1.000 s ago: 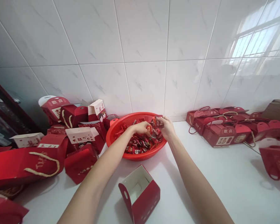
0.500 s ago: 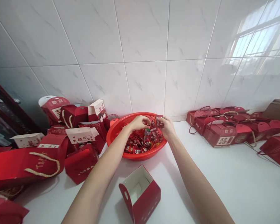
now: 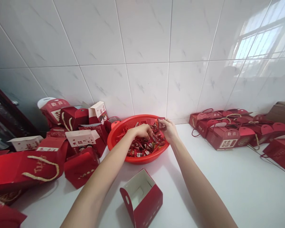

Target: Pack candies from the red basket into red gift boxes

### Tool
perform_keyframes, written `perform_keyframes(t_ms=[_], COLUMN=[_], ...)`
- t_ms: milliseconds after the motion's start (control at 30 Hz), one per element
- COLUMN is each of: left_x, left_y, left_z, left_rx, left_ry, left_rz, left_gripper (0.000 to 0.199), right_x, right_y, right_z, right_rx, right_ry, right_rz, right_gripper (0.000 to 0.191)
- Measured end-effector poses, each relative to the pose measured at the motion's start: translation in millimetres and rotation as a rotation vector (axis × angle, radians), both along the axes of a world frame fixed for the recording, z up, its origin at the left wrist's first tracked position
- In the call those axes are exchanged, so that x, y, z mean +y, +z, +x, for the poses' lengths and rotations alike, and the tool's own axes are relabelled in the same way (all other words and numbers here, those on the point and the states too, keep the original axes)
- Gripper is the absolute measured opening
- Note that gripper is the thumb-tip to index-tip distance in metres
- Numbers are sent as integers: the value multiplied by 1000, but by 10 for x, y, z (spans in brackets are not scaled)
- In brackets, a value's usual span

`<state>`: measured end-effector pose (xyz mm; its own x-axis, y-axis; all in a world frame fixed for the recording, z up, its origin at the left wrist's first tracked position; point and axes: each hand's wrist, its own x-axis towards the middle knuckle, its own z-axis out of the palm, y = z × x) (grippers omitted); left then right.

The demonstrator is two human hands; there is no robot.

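Note:
Against the tiled wall stands a red plastic basket (image 3: 118,123) with many small wrapped candies (image 3: 142,145) inside. My left hand (image 3: 142,131) is over the candies, fingers bent down onto the pile; whether a candy is between its fingertips I cannot make out. At the basket's right rim, my right hand (image 3: 169,129) is closed on dark red wrapped candy (image 3: 161,124). Between my forearms, an open red gift box (image 3: 148,202) sits on the white table, its pale inside showing and its flap with a round hole standing up on the left.
Several red gift boxes and bags with rope handles (image 3: 40,164) crowd the left side. On the right, rows of closed red gift boxes (image 3: 223,137) line the wall, with a brown cardboard piece (image 3: 281,110) behind them. White tiles (image 3: 147,88) rise behind the basket.
My left hand has moved slightly right and down, away from the right hand and into the candies. My right hand stays at the rim with its candy.

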<state>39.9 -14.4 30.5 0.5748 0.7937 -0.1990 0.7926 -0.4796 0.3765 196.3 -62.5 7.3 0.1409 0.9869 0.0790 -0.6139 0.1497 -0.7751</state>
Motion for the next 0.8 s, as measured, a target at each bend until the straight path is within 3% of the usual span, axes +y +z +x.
perform_keyframes(t_ms=[100,200,300,800], left_x=[67,144,182,140], left_y=[14,15,19,23], left_z=[-106,-158,-160,-94], left_rx=[-280,-597,-792,-992], left_ry=[61,141,209,260], left_rz=[10,26,41,86], left_gripper=[13,19,26,32], right_x=[13,24,31,35], right_y=[-11,-21,-34,-58], right_z=[2,8,12,4], right_rx=[9,2,-2,-43], right_ry=[0,-1,2,62], right_rz=[0,10,16,20], right_gripper=[17,18,16,13])
